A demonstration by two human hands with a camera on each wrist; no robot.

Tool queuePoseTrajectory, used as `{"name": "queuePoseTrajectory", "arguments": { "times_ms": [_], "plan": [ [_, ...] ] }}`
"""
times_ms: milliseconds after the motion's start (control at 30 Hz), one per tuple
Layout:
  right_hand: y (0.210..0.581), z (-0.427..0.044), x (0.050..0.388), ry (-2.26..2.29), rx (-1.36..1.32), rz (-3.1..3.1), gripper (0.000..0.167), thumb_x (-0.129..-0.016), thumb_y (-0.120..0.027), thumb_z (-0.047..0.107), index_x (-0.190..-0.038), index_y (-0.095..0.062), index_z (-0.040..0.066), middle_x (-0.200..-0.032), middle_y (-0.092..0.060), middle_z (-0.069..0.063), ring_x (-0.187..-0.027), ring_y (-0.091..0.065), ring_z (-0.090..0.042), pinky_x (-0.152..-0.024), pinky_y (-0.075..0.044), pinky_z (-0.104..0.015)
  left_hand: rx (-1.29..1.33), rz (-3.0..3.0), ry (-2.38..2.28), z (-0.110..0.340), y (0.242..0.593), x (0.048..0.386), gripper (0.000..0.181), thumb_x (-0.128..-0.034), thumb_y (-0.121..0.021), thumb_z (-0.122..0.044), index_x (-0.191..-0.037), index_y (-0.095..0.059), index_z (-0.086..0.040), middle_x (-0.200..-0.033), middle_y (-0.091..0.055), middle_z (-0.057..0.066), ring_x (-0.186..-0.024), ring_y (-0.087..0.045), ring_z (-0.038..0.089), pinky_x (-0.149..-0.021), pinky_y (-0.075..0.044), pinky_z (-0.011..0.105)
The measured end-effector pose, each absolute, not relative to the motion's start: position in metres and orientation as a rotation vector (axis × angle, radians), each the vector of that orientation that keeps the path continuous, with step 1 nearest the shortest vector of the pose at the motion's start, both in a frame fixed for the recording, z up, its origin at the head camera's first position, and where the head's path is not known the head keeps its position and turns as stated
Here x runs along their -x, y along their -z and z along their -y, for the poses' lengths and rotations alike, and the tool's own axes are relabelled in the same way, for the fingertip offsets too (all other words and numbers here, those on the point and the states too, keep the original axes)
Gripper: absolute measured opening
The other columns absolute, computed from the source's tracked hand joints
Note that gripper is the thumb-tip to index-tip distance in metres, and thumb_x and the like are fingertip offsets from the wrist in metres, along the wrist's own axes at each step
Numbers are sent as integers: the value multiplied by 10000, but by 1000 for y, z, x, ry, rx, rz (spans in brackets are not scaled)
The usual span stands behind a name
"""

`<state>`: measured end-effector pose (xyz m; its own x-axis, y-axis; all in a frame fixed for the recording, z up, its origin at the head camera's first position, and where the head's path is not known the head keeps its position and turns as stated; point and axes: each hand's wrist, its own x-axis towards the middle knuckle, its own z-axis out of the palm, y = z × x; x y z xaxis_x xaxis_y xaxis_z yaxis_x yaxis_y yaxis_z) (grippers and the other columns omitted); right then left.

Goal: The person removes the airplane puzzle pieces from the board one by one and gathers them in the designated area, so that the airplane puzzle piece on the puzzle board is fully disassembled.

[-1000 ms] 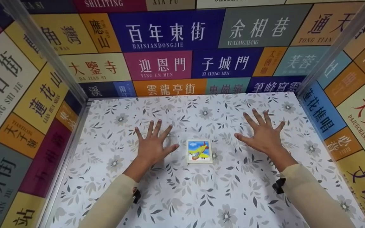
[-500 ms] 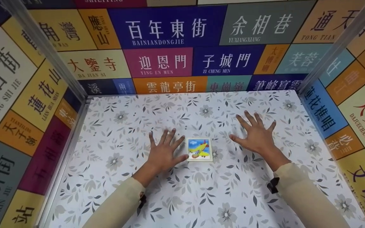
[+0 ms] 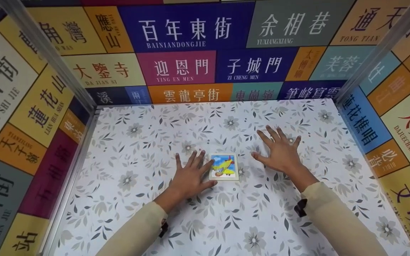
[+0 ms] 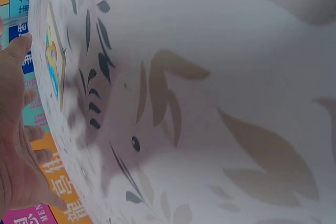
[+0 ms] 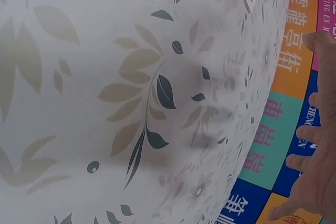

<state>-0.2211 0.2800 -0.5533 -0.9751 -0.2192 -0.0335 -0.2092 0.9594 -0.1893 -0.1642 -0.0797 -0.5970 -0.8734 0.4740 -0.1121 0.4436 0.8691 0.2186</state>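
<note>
I see tile (image 3: 224, 169) flat on table (image 3: 190, 238), between left hand (image 3: 189, 179) and right hand (image 3: 280, 153), just beside the left, farther off from the right. Right hand a bit deeper in, toward the back wall (image 3: 187, 42) beyond both. Left wall (image 3: 9, 106) stands outside left hand, right wall (image 3: 402, 142) outside right hand.

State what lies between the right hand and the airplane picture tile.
In the head view, only bare floral-patterned tabletop separates the right hand from the airplane picture tile.

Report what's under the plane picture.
Floral table covering shows all around the plane picture, with part of a printed flower peeking out past its right edge. Whatever lies directly beneath is covered and cannot be seen.
</note>
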Motion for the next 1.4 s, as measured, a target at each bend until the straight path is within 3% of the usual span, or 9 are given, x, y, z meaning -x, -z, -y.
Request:
{"name": "queuePoseTrajectory", "arguments": {
  "times_ms": [433,800,1400],
  "plan": [
    [557,-266,220,360,400,-3041,908,-1014,-613,719,-1760,-334,283,-1850,-258,-114,-1708,-204,-471,-1157,-32,-977,-792,-2818,-288,69,606,156,832,-1057,-406,-809,-1752,-339,-356,-1875,-159,86,-1746,-135,361,-1269,-15,868],
    [560,-253,219,357,473,-3057,829,-1032,-641,642,-1738,-392,283,-1833,-306,-118,-1698,-244,-463,-1157,-66,-978,-840,-2798,-333,66,609,149,772,-1070,-472,-752,-1737,-372,-377,-1865,-218,79,-1735,-195,355,-1268,-51,871],
    [566,-233,215,371,550,-3033,731,-1068,-654,524,-1720,-431,281,-1817,-348,-104,-1681,-297,-451,-1170,-102,-965,-845,-2789,-330,65,613,142,809,-1067,-468,-748,-1756,-331,-348,-1870,-179,110,-1739,-184,340,-1299,-57,831]
  ]
}}
